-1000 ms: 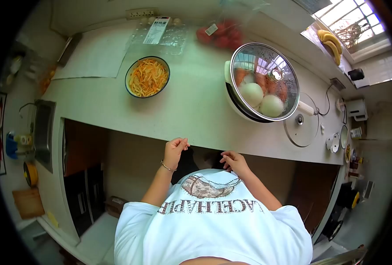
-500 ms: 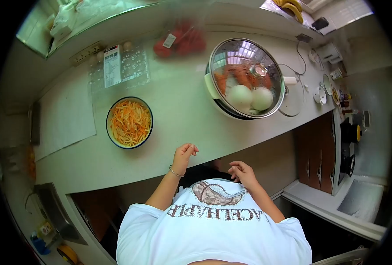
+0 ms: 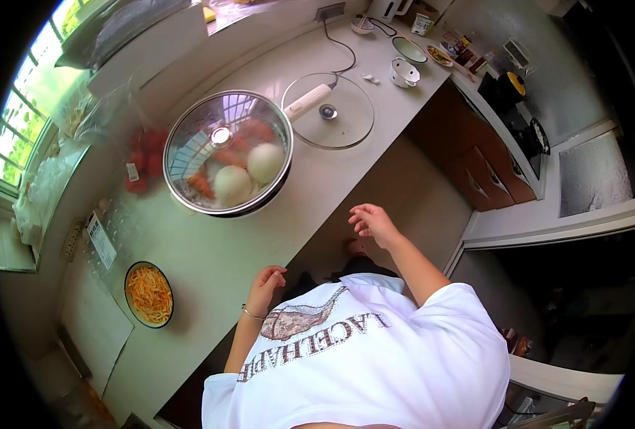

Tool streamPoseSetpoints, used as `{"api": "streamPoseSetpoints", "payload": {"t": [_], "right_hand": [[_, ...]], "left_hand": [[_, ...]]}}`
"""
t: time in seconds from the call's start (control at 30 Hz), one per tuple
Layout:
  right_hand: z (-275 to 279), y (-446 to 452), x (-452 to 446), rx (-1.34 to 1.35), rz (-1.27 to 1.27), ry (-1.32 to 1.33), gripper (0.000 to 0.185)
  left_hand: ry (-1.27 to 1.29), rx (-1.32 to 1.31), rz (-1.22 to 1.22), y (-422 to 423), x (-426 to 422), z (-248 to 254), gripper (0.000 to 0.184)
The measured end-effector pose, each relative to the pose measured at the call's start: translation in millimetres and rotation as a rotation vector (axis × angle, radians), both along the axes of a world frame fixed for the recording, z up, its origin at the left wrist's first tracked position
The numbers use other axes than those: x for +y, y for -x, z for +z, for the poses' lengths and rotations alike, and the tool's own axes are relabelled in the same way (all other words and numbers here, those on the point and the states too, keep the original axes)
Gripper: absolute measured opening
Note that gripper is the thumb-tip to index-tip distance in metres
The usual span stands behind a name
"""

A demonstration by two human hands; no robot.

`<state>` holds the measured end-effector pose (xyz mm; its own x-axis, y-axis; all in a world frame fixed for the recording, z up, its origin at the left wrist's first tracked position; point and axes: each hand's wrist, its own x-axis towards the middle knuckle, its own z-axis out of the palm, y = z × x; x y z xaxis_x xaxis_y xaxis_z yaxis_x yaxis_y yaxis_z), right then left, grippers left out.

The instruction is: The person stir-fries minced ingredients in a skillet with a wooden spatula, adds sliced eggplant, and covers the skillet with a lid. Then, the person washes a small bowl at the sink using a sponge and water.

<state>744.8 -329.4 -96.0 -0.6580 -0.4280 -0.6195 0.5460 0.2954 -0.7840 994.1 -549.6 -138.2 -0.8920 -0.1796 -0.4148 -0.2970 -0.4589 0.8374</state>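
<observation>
My left hand (image 3: pixel 265 287), with a bracelet on its wrist, hovers by the counter's front edge, fingers loosely bent and nothing in them. My right hand (image 3: pixel 376 224) is raised in front of the counter edge, fingers loosely apart, also holding nothing. On the counter stands an electric pan (image 3: pixel 266 203) with a pale handle (image 3: pixel 307 102). Its domed glass lid (image 3: pixel 203 139) covers orange pieces and two round, pale things (image 3: pixel 233 186). A dark-rimmed bowl (image 3: pixel 170 314) of shredded orange and yellow strips (image 3: pixel 148 294) sits nearer my left hand. Neither hand touches anything.
A second glass lid (image 3: pixel 349 127) lies flat beyond the pan, near a power cord (image 3: pixel 351 53). Farther along are a white colander-like bowl (image 3: pixel 404 74) and a green dish (image 3: pixel 409 50). Red bagged items (image 3: pixel 140 161) and a clear plastic tray (image 3: pixel 121 222) lie by the wall.
The view has swung to the right, so the pan and bowl appear farther left. My right hand has reached farther out, away from my body. Both hands remain without anything in them.
</observation>
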Motion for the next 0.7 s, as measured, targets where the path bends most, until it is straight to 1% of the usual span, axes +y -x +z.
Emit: {"api": "streamPoseSetpoints", "payload": {"t": [0.1, 0.13, 0.17, 0.23, 0.3, 0.33, 0.37, 0.4, 0.43, 0.57, 0.7], "right_hand": [[-27.1, 96.8, 47.7, 0.088, -0.185, 0.136, 0.017], [-31.6, 130.2, 62.5, 0.105, -0.246, 0.220, 0.016], [-36.6, 168.8, 77.5, 0.113, -0.290, 0.238, 0.016], [-48.5, 208.2, 90.2, 0.139, -0.323, 0.271, 0.017], [-65.9, 284.8, 110.4, 0.166, -0.341, 0.300, 0.018], [-70.2, 320.7, 115.5, 0.191, -0.361, 0.319, 0.020], [-74.5, 372.5, 119.3, 0.197, -0.350, 0.339, 0.020], [-79.3, 408.5, 122.0, 0.144, -0.359, 0.387, 0.023], [-79.9, 434.0, 118.1, 0.099, -0.366, 0.431, 0.026], [-83.3, 510.8, 95.0, 0.003, -0.364, 0.469, 0.026], [-95.5, 557.7, 68.8, -0.111, -0.404, 0.455, 0.021]], "left_hand": [[0.070, -0.003, 0.017, 22.9, 27.4, -5.2, 0.020], [0.073, -0.025, 0.037, 31.6, 37.2, -10.0, 0.020], [0.077, -0.045, 0.061, 49.0, 50.3, -16.1, 0.020], [0.120, -0.048, 0.024, 64.8, 61.0, -20.8, 0.020], [0.035, -0.053, 0.123, 96.4, 92.1, -31.2, 0.020], [0.027, -0.046, 0.171, 115.8, 110.3, -29.6, 0.020], [-0.034, -0.015, 0.248, 147.0, 135.0, -27.5, 0.020], [-0.047, -0.027, 0.279, 170.9, 159.4, -21.5, 0.020], [-0.067, -0.030, 0.309, 186.8, 175.4, -17.3, 0.020], [-0.031, -0.080, 0.401, 232.8, 226.3, 4.7, 0.019], [-0.034, -0.112, 0.470, 249.5, 262.8, 14.7, 0.018]]}}
